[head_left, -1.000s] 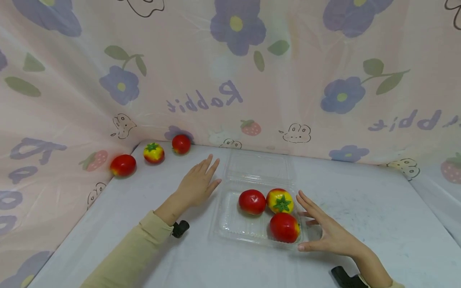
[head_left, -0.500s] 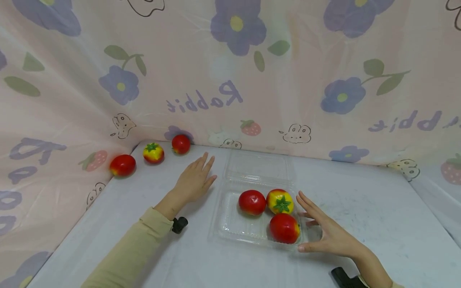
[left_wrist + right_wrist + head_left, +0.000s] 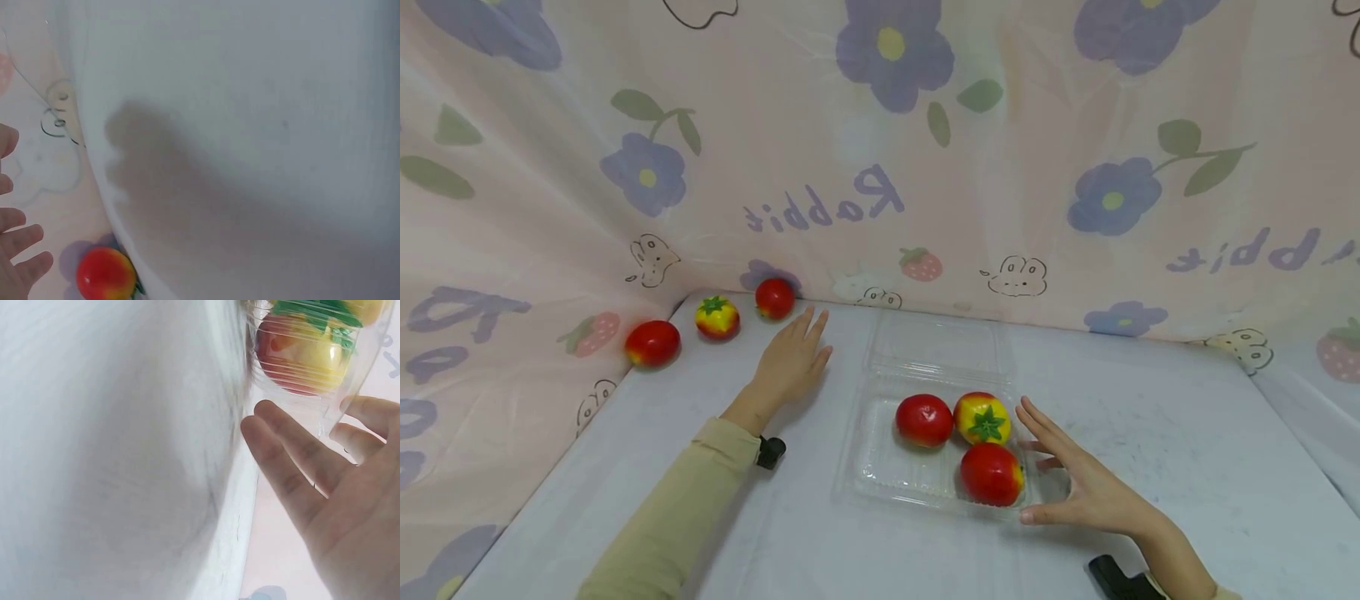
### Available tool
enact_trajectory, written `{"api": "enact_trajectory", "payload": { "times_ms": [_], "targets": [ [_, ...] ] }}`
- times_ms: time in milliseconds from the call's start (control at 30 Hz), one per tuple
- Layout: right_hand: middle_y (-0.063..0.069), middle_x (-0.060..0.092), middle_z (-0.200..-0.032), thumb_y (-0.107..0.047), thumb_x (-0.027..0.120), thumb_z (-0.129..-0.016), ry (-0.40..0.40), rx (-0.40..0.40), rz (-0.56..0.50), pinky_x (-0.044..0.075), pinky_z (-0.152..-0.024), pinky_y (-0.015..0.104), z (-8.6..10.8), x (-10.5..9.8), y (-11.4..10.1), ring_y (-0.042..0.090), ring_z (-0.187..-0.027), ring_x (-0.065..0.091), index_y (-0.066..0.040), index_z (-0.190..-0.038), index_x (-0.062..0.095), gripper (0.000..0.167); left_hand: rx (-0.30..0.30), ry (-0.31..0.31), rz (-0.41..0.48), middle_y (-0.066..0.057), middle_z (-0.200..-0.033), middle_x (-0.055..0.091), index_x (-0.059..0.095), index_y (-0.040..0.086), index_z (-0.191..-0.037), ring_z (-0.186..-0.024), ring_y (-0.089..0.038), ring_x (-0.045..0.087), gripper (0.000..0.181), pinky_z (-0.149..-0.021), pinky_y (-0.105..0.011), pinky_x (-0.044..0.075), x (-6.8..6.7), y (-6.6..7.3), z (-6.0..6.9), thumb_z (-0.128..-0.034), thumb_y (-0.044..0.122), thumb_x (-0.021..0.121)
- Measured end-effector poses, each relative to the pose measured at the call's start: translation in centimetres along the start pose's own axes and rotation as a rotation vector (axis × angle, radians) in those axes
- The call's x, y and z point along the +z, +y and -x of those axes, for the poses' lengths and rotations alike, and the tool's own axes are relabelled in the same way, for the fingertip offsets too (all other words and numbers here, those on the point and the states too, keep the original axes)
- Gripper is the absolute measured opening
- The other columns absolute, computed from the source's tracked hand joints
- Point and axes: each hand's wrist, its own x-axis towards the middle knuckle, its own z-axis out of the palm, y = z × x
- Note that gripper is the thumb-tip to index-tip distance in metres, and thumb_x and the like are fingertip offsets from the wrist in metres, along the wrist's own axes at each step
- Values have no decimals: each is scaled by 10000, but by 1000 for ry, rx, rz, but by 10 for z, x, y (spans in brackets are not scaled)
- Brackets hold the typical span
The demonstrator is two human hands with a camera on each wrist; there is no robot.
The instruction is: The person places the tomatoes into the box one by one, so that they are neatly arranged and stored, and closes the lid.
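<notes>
A clear plastic clamshell box [image 3: 880, 475] lies on the table, its lid [image 3: 936, 342] folded back. Inside are a red tomato-like fruit [image 3: 923, 420], a yellow-and-red one with a green star-shaped calyx [image 3: 982, 418] and another red one [image 3: 992, 474]. My right hand [image 3: 1086, 492] stands at the box's right side, fingers spread, fingertips at its edge; in the right wrist view, fruit [image 3: 303, 353] shows through the ribbed wall. Over the table left of the box, my left hand [image 3: 786, 362] holds nothing, fingers extended. Nearest to it is a red fruit [image 3: 774, 298] at the back.
Farther left are a yellow-and-red fruit [image 3: 717, 317] and a red fruit [image 3: 652, 343] near the table's left edge. A printed curtain [image 3: 970, 167] rises behind and to the left of the white table [image 3: 1150, 433]. Black wrist devices [image 3: 771, 452] sit at both wrists.
My left hand has moved left, away from the box and closer to the fruits at the back left. My right hand and the box have stayed in place.
</notes>
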Motion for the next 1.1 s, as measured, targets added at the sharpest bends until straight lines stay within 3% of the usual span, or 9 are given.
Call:
{"api": "enact_trajectory", "payload": {
  "times_ms": [367,800,1100],
  "targets": [
    [142,131,-1603,-355,846,-673,4,-5,15,547,-838,275,-3,-2,-1,373,-1182,537,-169,-1546,167,1122,-60,11,10,-242,-1551,232,263,8,-1498,-1407,-394,289,608,-1159,-515,245,4,-19,-8,-991,274,469],
    [168,133,-1598,-369,845,-675,0,16,12,545,-837,267,-2,-3,-2,380,-1181,537,-175,-1547,166,1122,-87,128,-9,-280,-1496,323,347,-58,-1436,-1348,-426,363,576,-1134,-532,286,10,-35,-13,-950,196,520],
    [185,140,-1592,-366,846,-675,0,9,11,546,-832,261,0,-2,-4,373,-1174,544,-233,-1547,153,1122,-129,94,-18,-292,-1508,287,324,-51,-1452,-1340,-444,362,601,-1125,-544,294,9,-43,-12,-948,206,526]
  ]
}}
